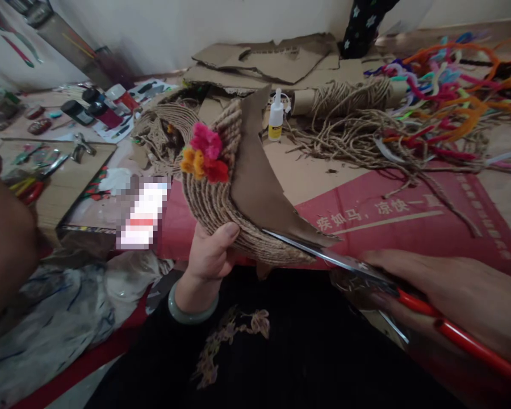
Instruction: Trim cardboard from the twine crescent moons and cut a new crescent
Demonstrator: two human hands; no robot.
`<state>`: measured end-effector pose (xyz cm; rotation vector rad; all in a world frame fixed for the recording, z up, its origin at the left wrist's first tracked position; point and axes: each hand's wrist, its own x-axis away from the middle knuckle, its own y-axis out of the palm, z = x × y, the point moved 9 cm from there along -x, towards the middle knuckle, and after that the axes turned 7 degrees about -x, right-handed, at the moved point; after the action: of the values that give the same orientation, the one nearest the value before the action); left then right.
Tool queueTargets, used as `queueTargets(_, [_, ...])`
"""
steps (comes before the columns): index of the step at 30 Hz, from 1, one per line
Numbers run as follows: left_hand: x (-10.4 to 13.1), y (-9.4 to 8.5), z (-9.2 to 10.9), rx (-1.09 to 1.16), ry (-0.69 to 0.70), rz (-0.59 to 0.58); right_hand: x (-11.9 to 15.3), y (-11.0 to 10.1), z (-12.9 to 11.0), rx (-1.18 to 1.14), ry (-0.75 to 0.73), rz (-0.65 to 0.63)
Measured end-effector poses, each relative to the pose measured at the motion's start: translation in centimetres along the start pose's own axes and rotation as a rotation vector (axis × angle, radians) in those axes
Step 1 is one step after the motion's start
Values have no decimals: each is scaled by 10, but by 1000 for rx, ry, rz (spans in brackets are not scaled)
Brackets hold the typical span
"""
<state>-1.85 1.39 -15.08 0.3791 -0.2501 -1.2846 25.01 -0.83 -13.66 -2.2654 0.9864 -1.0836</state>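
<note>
My left hand (210, 250) grips the lower edge of a twine-covered cardboard craft piece (208, 199), thumb on the front. Rows of brown twine curve along its left and bottom, and bare cardboard (258, 176) shows inside the curve. Pink, orange and red fuzzy flowers (206, 150) sit on its left part. In my right hand (460, 289) is a pair of scissors (451, 326) with red handles. One blade lies along the border between the twine and the bare cardboard, while the other points lower, below the piece. Part of my right hand is dim and blurred.
A small glue bottle (276, 118) stands behind the piece. Loose twine (366, 128) and colourful pipe cleaners (460, 85) lie at right. Cardboard scraps (264, 59), paint jars (104, 113) and a pixelated bright rectangle (142, 216) are farther back or left. Another person's arm (6, 227) enters at left.
</note>
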Motion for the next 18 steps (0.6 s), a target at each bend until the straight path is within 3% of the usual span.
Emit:
queueTargets(9, [-2,5,-3,-27,9,-25,-4,0,-2,81,-19,35])
queueTargets(13, [0,6,-5,-6,16,-29,-7,6,-8,46,-12,-26])
queueTargets(18, [0,7,0,33,26,-22,-5,6,-13,-20,-95,11])
